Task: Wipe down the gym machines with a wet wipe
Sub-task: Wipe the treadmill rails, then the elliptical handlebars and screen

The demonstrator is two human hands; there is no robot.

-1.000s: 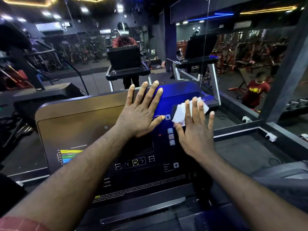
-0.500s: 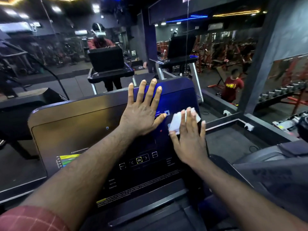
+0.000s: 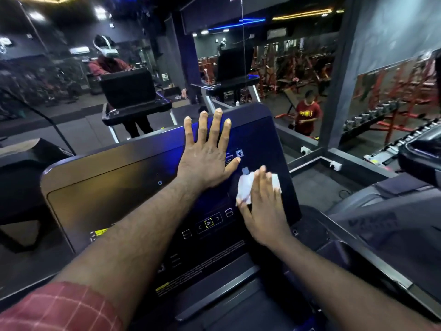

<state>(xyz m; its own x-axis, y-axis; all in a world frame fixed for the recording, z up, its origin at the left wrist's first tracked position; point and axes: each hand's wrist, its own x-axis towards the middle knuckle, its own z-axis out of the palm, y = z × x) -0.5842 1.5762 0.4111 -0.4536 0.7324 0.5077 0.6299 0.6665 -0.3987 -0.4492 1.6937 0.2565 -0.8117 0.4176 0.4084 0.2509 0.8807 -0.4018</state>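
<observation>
Both hands lie flat on the console [image 3: 119, 192]: left hand [image 3: 205, 161] bare, right hand [image 3: 265, 209] pressing the wipe [image 3: 245, 187].

A mirror [image 3: 71, 125] ran across the wall ahead, and a person in a red shirt [image 3: 306, 115] stood near the dumbbell rack [image 3: 372, 120] under glowing ceiling lights [image 3: 100, 10].

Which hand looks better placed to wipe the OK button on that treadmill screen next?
Right, probably. The right hand presses the wet wipe flat on the console, just above and right of the OK button. The left hand lies flat higher up, with no wipe under it.
</observation>
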